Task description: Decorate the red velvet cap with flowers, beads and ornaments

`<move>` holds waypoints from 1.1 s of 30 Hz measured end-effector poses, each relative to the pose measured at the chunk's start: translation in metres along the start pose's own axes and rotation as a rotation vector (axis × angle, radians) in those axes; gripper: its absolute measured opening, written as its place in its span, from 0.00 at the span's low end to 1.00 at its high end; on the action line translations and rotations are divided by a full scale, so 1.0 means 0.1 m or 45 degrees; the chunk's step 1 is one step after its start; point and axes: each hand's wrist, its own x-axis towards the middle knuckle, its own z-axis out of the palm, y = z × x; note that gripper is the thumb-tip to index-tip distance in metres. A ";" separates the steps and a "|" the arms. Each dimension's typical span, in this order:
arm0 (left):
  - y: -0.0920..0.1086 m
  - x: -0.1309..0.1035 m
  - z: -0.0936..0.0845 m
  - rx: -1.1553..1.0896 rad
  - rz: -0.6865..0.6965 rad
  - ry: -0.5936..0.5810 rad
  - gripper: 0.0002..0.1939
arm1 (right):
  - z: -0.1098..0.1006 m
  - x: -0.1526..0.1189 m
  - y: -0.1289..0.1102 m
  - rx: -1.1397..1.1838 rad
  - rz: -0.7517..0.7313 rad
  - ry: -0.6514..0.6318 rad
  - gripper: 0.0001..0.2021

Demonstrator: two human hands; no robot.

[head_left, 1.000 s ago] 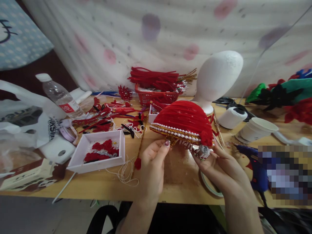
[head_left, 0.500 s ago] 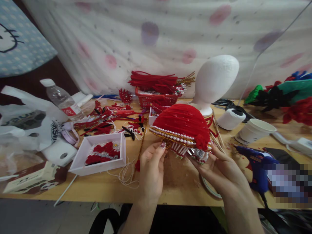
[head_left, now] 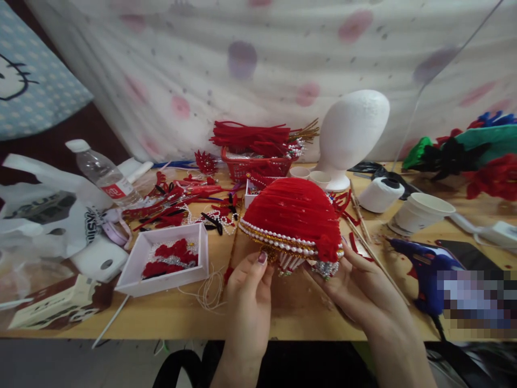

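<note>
A red dome-shaped headdress (head_left: 294, 215) is held up above the table's front half. Rows of white pearls and gold trim run along its lower edge, a red flower (head_left: 328, 248) sits at its right end, and beaded fringes (head_left: 291, 263) hang below. My left hand (head_left: 252, 280) pinches the rim at the left, thumb on the gold trim. On the right, my right hand (head_left: 359, 285) grips the edge beside the flower, its fingers partly under the headdress. The inside of the headdress is hidden from view.
Behind stand a white foam head (head_left: 353, 134) and a red basket (head_left: 254, 161) of red stems. A white box (head_left: 161, 285) with red pieces and beads lies left. To the right are a blue glue gun (head_left: 424, 275), a paper cup (head_left: 420, 213) and a thread spool (head_left: 382, 195).
The headdress has tilted so more of its red top faces me, and it sits slightly lower and further left. Both hands keep their grip.
</note>
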 end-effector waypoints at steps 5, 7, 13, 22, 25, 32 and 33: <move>0.02 -0.06 -0.03 0.004 0.052 0.058 0.07 | -0.08 -0.03 0.06 0.015 0.056 -0.037 0.17; 0.03 -0.07 -0.06 0.026 0.074 0.062 0.07 | -0.08 -0.04 0.09 0.052 0.072 -0.055 0.16; 0.05 -0.10 -0.10 0.053 0.095 0.072 0.05 | -0.06 -0.08 0.12 0.160 0.063 -0.036 0.17; 0.06 -0.10 -0.05 0.079 0.125 0.041 0.05 | -0.10 -0.05 0.12 0.168 0.184 -0.244 0.15; 0.06 -0.11 -0.03 0.087 0.109 0.001 0.05 | -0.07 -0.05 0.14 0.191 0.148 -0.231 0.16; 0.02 -0.11 -0.03 0.161 0.066 -0.057 0.06 | -0.08 0.02 0.19 0.191 0.058 -0.197 0.12; 0.02 -0.11 -0.03 0.169 0.074 -0.054 0.06 | -0.07 0.02 0.20 0.195 0.051 -0.162 0.13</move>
